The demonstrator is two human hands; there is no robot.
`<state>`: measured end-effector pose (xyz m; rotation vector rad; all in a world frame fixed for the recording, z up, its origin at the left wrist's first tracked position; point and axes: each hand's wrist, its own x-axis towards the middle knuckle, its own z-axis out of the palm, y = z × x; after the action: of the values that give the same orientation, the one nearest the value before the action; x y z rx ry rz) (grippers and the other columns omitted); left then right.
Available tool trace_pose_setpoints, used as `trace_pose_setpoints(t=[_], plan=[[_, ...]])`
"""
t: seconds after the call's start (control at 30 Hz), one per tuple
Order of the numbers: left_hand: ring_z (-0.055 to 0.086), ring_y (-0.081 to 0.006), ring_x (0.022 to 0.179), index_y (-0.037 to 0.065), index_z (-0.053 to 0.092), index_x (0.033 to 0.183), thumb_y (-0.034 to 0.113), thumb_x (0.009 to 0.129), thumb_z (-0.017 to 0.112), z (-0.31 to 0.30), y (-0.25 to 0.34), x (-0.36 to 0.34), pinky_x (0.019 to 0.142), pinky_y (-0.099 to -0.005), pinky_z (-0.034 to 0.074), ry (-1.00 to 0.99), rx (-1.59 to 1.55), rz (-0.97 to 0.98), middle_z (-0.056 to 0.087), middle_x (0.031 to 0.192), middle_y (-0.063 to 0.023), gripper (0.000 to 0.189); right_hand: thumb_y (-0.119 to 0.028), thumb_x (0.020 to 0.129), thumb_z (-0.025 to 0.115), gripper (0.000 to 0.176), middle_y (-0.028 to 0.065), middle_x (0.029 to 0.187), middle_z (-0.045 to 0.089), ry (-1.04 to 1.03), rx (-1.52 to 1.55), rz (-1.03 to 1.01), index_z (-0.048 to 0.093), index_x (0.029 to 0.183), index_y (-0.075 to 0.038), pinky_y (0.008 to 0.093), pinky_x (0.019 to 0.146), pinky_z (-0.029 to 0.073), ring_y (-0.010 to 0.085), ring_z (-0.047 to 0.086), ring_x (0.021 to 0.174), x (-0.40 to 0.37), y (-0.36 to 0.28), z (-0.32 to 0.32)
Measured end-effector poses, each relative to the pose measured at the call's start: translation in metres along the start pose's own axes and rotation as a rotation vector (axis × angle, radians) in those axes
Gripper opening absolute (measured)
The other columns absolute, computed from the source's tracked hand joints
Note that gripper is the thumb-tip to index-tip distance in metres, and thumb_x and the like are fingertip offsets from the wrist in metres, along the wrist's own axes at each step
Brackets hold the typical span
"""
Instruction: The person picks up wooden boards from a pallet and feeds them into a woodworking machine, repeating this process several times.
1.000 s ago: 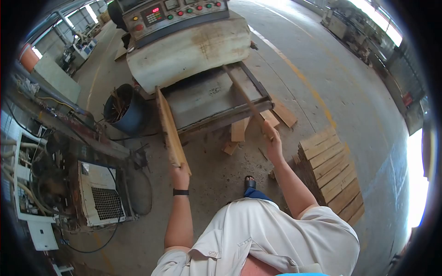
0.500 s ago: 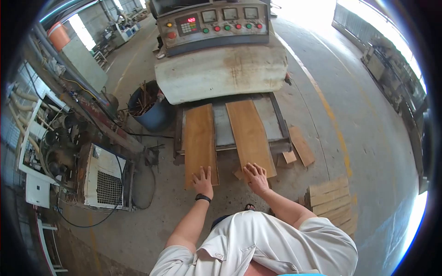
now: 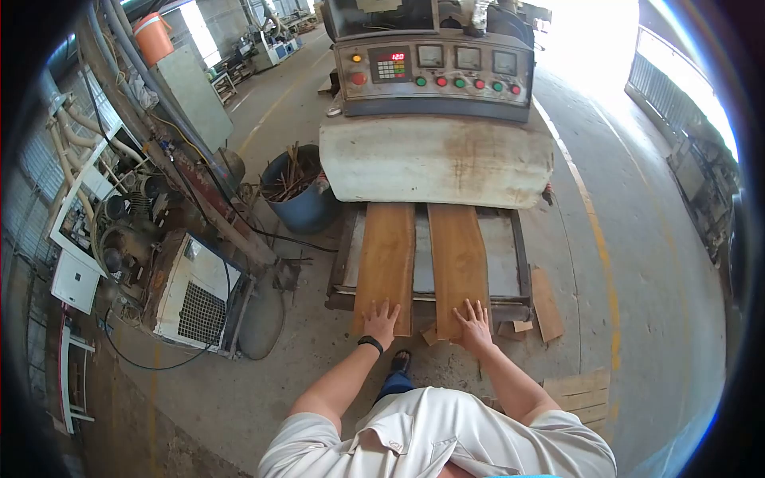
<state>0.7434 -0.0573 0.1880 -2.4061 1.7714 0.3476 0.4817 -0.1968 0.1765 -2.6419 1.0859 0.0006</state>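
Two long brown wooden boards lie side by side on the machine's metal feed bed [image 3: 500,259]. My left hand [image 3: 382,322] rests flat, fingers spread, on the near end of the left board [image 3: 386,255]. On the near end of the right board [image 3: 460,259] lies my right hand [image 3: 473,325], its fingers also apart. The far ends of both boards meet the lower edge of the machine's whitish hood [image 3: 438,163]; whether they reach beneath it is hidden. A narrow strip of bed shows between the boards.
Above the hood stands a control panel [image 3: 434,80] with gauges, coloured buttons and a red display. A blue bin [image 3: 307,209] of wood scraps is at left, near a white-panelled unit [image 3: 199,299]. Wood offcuts [image 3: 547,304] and stacked slats [image 3: 578,394] lie at right.
Both boards have moved forward, their far ends now at the hood. My hands stay on their near ends, and the right fingers are more spread. The camera view has shifted.
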Motion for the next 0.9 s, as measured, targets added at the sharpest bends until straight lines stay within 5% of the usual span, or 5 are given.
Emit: trace_pose_setpoints(t=[0.13,0.53,0.9], plan=[[0.018,-0.0459,0.143,0.025,0.027,0.151,0.038,0.074,0.079,-0.016,-0.013,0.045,0.109,-0.0665,0.027,-0.068,-0.059,0.029,0.017,0.159,-0.0115,0.093,-0.045,0.062,0.085,0.099,0.017,0.158,0.018,-0.031,-0.017,0.021,0.039,0.147,-0.026,0.0541,0.117,0.016,0.0442,0.014,0.145,0.047,-0.005,-0.012],[0.02,-0.046,0.141,0.022,0.032,0.149,0.04,0.077,0.076,-0.06,-0.066,0.198,0.107,-0.0661,0.031,-0.075,-0.11,0.117,0.018,0.158,-0.0125,0.087,-0.044,0.061,0.085,0.096,0.0164,0.156,0.022,-0.011,0.012,0.077,0.042,0.145,-0.025,0.0537,0.117,0.019,0.0427,0.016,0.144,0.192,0.003,-0.025],[0.022,-0.0427,0.141,0.022,0.034,0.148,0.04,0.075,0.079,-0.075,-0.07,0.248,0.106,-0.0667,0.031,-0.06,-0.12,0.102,0.023,0.156,-0.0125,0.088,-0.042,0.059,0.087,0.096,0.0157,0.155,0.025,-0.015,0.041,0.123,0.044,0.143,-0.024,0.0522,0.117,0.022,0.0415,0.017,0.143,0.257,0.006,-0.044]])
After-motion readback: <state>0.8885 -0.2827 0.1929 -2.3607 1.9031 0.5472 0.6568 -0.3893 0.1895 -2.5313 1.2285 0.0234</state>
